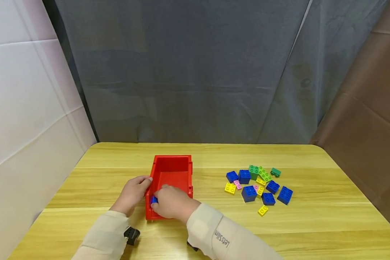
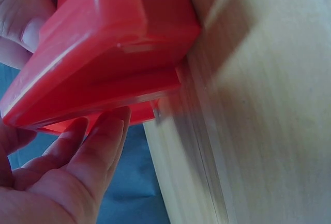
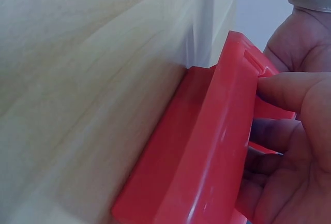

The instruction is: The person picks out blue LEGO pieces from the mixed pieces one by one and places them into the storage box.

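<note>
A red plastic bin (image 1: 173, 164) stands on the table, its long side pointing away from me. At its left wall, my left hand (image 1: 134, 193) grips the rim, with the thumb on top. In the left wrist view, fingers (image 2: 103, 141) of that hand lie along the outside, under the lip. My right hand (image 1: 173, 203) reaches over the near right wall into the bin. Between its thumb and index finger, a blue toy brick (image 1: 154, 199) shows close to the left wall, mostly covered by the hand. The right wrist view has the bin's red wall (image 3: 207, 146) beside the right hand's fingers.
To the right on the wooden table (image 1: 312, 231) lies a loose group of toy bricks: several blue bricks (image 1: 249, 194), yellow bricks (image 1: 230, 188), a pink brick (image 1: 237, 184) and green bricks (image 1: 254, 172). A small green wheeled piece (image 1: 275, 172) sits at the group's far edge.
</note>
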`<state>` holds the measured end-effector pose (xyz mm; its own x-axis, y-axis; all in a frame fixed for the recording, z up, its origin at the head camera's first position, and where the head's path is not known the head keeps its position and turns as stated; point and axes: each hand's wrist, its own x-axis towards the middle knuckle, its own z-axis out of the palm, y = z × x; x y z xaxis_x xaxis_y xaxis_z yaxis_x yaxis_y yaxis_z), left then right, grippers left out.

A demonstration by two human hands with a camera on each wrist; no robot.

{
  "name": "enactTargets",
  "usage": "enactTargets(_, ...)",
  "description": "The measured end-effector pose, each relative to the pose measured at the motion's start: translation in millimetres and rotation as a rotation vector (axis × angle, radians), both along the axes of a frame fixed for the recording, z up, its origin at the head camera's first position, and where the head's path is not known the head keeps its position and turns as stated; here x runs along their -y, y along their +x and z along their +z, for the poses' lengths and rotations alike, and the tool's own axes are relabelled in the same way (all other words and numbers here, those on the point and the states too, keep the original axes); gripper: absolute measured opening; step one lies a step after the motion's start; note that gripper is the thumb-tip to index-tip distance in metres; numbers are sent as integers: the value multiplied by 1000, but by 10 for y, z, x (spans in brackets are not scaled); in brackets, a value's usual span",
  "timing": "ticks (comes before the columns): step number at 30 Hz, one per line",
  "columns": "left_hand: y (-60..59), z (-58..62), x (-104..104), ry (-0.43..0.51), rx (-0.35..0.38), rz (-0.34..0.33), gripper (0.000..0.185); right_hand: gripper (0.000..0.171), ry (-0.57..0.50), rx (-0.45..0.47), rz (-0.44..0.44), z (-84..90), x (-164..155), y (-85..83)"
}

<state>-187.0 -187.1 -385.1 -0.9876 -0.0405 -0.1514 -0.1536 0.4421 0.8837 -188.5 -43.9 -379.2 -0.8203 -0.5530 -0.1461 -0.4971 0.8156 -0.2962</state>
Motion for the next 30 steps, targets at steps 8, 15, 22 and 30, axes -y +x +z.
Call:
enactTargets(8, -3, -19, -16, 12, 0, -3, 42, 33, 13, 2, 0, 13, -25, 20)
enactTargets(15, -5, -37, -24, 26, 12, -2, 43, 41, 28, -4, 9, -8, -44, 29)
enactTargets(22, -6, -50, -29, 24, -6, 5, 42, 44, 30, -48, 21, -12, -66, 35)
enactTargets(30, -6, -55, 4, 25, -15, 13, 44, 42, 8, -138, 96, 66, -146, 62)
